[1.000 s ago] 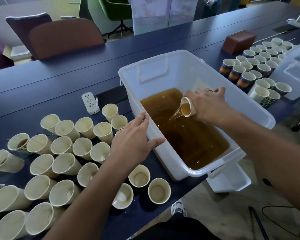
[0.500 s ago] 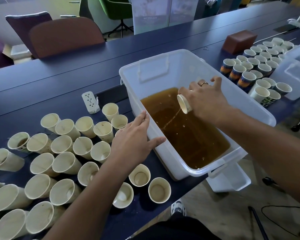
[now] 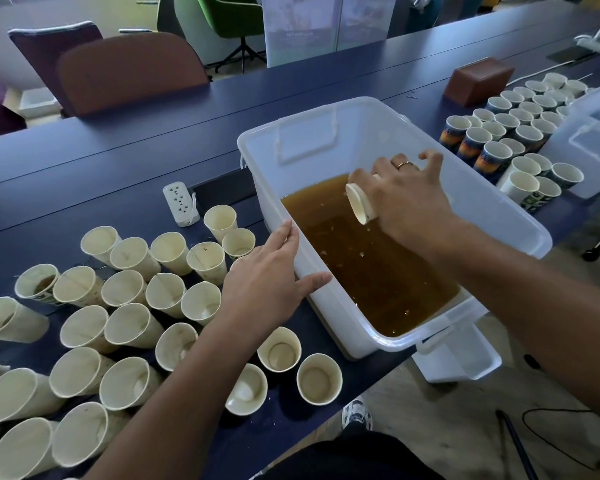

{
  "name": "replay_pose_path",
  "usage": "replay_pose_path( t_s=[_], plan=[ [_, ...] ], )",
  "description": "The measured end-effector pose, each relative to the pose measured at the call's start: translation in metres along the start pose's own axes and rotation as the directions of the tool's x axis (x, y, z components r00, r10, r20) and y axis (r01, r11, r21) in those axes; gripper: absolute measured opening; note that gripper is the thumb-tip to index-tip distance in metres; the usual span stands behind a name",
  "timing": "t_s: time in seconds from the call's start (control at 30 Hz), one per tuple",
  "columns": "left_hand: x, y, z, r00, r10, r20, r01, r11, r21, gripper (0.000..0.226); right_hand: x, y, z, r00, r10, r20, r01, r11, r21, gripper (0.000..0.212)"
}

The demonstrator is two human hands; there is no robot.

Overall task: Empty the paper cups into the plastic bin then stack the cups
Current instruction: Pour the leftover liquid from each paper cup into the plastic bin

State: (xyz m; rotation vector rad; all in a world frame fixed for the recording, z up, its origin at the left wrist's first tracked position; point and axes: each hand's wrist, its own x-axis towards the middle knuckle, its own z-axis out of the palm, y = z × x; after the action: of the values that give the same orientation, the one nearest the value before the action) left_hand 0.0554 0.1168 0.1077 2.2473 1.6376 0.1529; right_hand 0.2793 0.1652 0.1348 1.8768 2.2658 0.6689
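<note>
A translucent white plastic bin (image 3: pixel 520 220) sits on the dark table, holding amber-brown liquid (image 3: pixel 368 265). My right hand (image 3: pixel 406 195) grips a paper cup (image 3: pixel 359 204) tipped on its side over the liquid, mouth facing left; no stream shows. My left hand (image 3: pixel 267 278) rests with straight fingers against the bin's left rim, thumb on the rim. Several empty cream paper cups (image 3: pixel 125 313) stand and lean on the table to the left. Several more cups, some with printed sleeves (image 3: pixel 492 154), stand in rows to the right of the bin.
A white power strip (image 3: pixel 181 202) lies left of the bin. A brown box (image 3: pixel 478 79) sits at the back right. A second clear bin (image 3: pixel 596 133) stands at the far right; a lid (image 3: pixel 461 355) hangs off the table's front edge. Chairs line the far side.
The liquid stream from the cup has stopped. My right hand has tipped the cup further and lifted it slightly toward the bin's far end. My left hand has stayed put.
</note>
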Motion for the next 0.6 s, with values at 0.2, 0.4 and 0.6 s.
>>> replay_pose_path(
  t_s=[0.2,0.4,0.6],
  plan=[
    [-0.001,0.001,-0.003,1.0,-0.006,0.008,0.006,1.0,-0.009,0.092,-0.008,-0.008,0.007,0.992,-0.048,0.12,0.046,0.999,0.018,0.069],
    [-0.002,0.004,-0.004,1.0,-0.01,0.011,0.01,1.0,-0.011,0.092,-0.004,-0.001,0.008,0.997,0.063,0.035,-0.065,0.996,0.053,0.07],
    [-0.001,0.001,-0.003,1.0,0.004,0.012,-0.003,1.0,-0.018,0.092,-0.029,-0.02,0.022,0.96,-0.014,0.281,-0.017,0.994,0.11,0.074]
  ],
)
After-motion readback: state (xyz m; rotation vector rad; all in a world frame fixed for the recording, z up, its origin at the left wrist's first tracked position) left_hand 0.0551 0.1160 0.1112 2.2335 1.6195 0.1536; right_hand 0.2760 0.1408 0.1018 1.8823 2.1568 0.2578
